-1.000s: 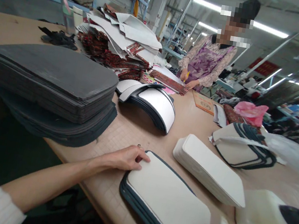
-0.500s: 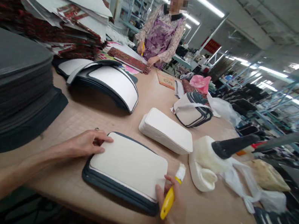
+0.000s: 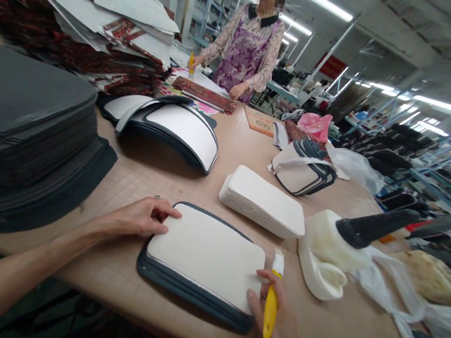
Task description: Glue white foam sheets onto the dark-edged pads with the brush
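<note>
A cream-white rounded panel (image 3: 211, 253) lies on a stack of dark, round-cornered sheets (image 3: 195, 300) at the table's near edge. My left hand (image 3: 143, 217) grips the panel's left edge between thumb and fingers. At the panel's right edge, the fingertips of my right hand (image 3: 272, 304) touch it. That same hand also holds a brush (image 3: 272, 301) with a yellow handle, its white bristles pointing away from me. Just beyond the panel sits a pile of similar, narrower white panels (image 3: 266, 199). A white cut-open jug (image 3: 322, 248) with a black handle-like piece stands to the right.
Tall dark sheets (image 3: 24, 106) are piled at left, patterned fabric (image 3: 70, 33) behind them. A strapped bundle of curved panels (image 3: 171, 131) and another tied bundle (image 3: 306, 168) lie farther back. Across the table (image 3: 232, 130), a person (image 3: 249, 40) holds a yellow brush.
My view has turned slightly left, so the table's things appear farther right. Both hands stay at the panel's edges. The co-worker's brush hand has moved left.
</note>
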The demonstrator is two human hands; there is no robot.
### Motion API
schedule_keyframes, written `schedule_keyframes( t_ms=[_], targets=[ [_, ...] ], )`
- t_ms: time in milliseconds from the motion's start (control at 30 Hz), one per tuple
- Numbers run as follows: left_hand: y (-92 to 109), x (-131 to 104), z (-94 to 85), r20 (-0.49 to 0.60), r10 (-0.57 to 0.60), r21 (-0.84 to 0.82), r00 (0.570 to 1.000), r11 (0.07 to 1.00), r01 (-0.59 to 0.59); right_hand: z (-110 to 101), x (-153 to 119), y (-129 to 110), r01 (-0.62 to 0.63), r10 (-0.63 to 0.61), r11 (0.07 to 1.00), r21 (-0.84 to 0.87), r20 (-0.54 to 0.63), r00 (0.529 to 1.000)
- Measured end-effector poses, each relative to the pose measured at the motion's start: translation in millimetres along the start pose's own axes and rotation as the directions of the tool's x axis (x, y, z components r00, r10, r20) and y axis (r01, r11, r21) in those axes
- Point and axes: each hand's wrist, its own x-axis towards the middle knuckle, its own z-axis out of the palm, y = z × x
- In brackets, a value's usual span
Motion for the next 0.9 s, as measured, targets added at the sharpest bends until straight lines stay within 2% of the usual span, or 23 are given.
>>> schedule_keyframes(
  t_ms=[133, 300, 433, 600, 667, 767, 900],
  targets=[
    [-5, 1, -0.4, 0.026, 0.028, -0.009, 0.999, 1.000, -0.028, 1, -2, 6, -0.041, 0.043, 0.999, -0.035, 0.040, 0.998],
    [-6, 1, 0.5, 0.011, 0.037, 0.049, 0.999, 0.998, -0.038, 13, -5, 14, -0.055, 0.053, 0.998, -0.023, -0.067, 0.996],
    [-7, 2, 2.3, -0.007, 0.033, 0.036, 0.999, 0.999, -0.033, 22, -7, 18, 0.032, -0.058, 0.989, -0.145, -0.178, 0.982],
    [-16, 3, 4.8, -0.047, 0.014, 0.016, 0.999, 1.000, -0.013, 34, -6, 26, 0.122, -0.225, 0.934, -0.336, -0.288, 0.931],
    [-18, 2, 6.1, -0.052, 0.001, 0.001, 0.999, 1.000, -0.001, 36, -6, 28, 0.146, -0.288, 0.899, -0.412, -0.308, 0.907],
    [-19, 0, 7.6, -0.078, -0.007, -0.013, 0.997, 1.000, 0.006, 32, -4, 27, 0.119, -0.336, 0.838, -0.533, -0.332, 0.881],
    [-16, 1, 5.2, -0.087, -0.044, 0.009, 0.995, 0.999, 0.045, 25, -1, 26, 0.117, -0.456, 0.713, -0.691, -0.331, 0.826]
  ],
)
